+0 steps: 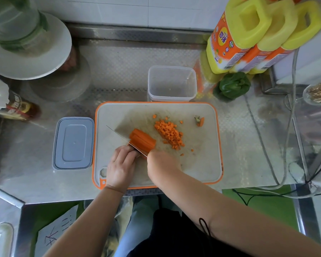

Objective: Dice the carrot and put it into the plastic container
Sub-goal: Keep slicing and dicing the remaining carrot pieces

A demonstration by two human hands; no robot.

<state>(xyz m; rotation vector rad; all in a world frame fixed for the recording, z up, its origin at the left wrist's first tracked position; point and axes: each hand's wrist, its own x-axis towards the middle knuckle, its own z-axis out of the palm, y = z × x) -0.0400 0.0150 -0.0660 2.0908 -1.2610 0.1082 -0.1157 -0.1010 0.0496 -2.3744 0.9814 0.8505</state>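
- Two hands busy: left hand (121,165) curls over the carrot (142,140) bundle's near end, right hand (162,162) grips the knife (127,140).
- Carrot's long axis runs up-left, away from both hands; blade crosses it just beyond the left fingers.

Carrot (142,140): orange bundle of lengthwise-cut strips, lying flat and slanted, its near end just beside the left-hand fingers (127,150) and touching the knuckles of the right hand.

Diced carrot (170,134): heap of small orange cubes, just beyond the strips, away from the fingers; a few cubes lie scattered around it.

Carrot top (200,121): cut-off stub with green stem, well apart from the fingers.

Plastic container (171,83): clear, rectangular, upright, lidless, farthest from the fingers.
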